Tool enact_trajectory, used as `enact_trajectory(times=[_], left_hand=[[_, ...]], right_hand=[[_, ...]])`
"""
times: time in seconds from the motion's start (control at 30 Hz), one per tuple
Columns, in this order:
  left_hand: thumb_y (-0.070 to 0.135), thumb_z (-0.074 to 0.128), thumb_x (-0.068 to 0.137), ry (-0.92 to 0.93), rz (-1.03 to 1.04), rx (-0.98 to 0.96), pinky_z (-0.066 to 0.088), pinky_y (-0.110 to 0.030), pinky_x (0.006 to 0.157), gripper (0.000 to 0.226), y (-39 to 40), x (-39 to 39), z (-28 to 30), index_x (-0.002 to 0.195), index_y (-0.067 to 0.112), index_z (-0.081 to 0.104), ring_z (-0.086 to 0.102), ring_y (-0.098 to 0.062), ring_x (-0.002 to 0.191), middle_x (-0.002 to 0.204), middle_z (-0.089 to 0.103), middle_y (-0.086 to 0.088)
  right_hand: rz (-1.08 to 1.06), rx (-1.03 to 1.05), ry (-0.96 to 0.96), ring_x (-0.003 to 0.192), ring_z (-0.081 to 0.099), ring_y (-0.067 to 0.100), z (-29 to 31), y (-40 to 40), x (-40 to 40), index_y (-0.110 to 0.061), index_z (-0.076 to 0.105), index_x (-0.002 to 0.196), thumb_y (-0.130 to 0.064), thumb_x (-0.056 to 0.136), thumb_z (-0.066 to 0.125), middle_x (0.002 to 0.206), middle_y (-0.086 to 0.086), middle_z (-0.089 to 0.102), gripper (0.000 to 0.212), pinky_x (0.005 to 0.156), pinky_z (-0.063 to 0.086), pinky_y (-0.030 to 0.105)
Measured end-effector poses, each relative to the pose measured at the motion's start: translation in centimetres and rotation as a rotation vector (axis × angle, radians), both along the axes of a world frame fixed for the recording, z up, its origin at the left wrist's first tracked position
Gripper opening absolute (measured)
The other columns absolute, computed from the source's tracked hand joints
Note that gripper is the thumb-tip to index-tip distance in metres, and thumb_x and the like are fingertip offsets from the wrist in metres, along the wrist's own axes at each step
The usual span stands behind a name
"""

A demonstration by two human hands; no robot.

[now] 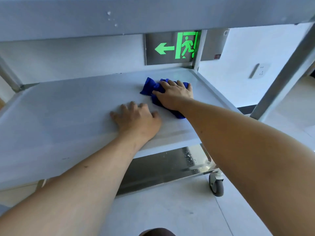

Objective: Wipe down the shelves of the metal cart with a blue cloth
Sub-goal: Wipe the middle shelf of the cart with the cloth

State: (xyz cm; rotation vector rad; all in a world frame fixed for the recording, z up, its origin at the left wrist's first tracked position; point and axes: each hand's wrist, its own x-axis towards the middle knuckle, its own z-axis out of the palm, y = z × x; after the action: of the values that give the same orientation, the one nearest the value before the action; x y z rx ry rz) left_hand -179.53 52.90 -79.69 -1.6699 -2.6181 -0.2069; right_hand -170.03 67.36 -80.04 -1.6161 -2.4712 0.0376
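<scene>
The metal cart's middle shelf (59,116) spreads across the view, under the edge of the top shelf (136,12). A crumpled blue cloth (150,87) lies on the far right part of the middle shelf. My right hand (173,95) presses flat on the cloth, fingers spread over it, covering its middle. My left hand (136,120) rests palm down on the bare shelf just left of and nearer than the cloth, fingers apart, holding nothing. The bottom shelf (162,171) shows below, with water drops near its right end.
A cart post (283,74) slants down on the right, and a caster wheel (216,184) stands on the grey floor. Behind the cart, a lit green exit sign (177,46) and a wall socket (259,70) sit on the white wall.
</scene>
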Motion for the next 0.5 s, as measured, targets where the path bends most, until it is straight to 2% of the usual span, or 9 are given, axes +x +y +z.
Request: enact_trajectory(times=[0.23,0.4,0.5], left_hand=[[0.050,0.027,0.084,0.034,0.029,0.019,0.028,-0.064,0.104,0.057,0.2,0.1,-0.1,0.118,0.018,0.058,0.041,-0.037,0.128,0.133,0.052,-0.011],[0.050,0.026,0.084,0.019,0.044,0.000,0.024,-0.065,0.107,0.058,0.4,0.0,-0.2,0.123,0.020,0.056,0.039,-0.037,0.131,0.137,0.050,-0.010],[0.050,0.026,0.083,0.006,0.048,-0.004,0.022,-0.065,0.108,0.059,0.3,0.0,-0.2,0.124,0.020,0.056,0.037,-0.036,0.133,0.138,0.049,-0.010]], right_hand=[[-0.081,0.001,-0.013,0.139,0.032,0.026,0.3,0.9,4.9,-0.040,0.041,0.141,-0.071,0.091,0.022,0.150,-0.007,0.043,0.062,0.107,0.017,0.054],[-0.119,-0.006,-0.024,0.142,0.028,0.026,0.4,-0.1,7.9,-0.040,0.038,0.143,-0.071,0.091,0.020,0.152,-0.007,0.041,0.063,0.112,0.009,0.062],[-0.149,-0.016,-0.021,0.142,0.027,0.025,0.5,-1.4,9.2,-0.040,0.037,0.144,-0.069,0.092,0.020,0.151,-0.006,0.041,0.062,0.112,0.008,0.061]])
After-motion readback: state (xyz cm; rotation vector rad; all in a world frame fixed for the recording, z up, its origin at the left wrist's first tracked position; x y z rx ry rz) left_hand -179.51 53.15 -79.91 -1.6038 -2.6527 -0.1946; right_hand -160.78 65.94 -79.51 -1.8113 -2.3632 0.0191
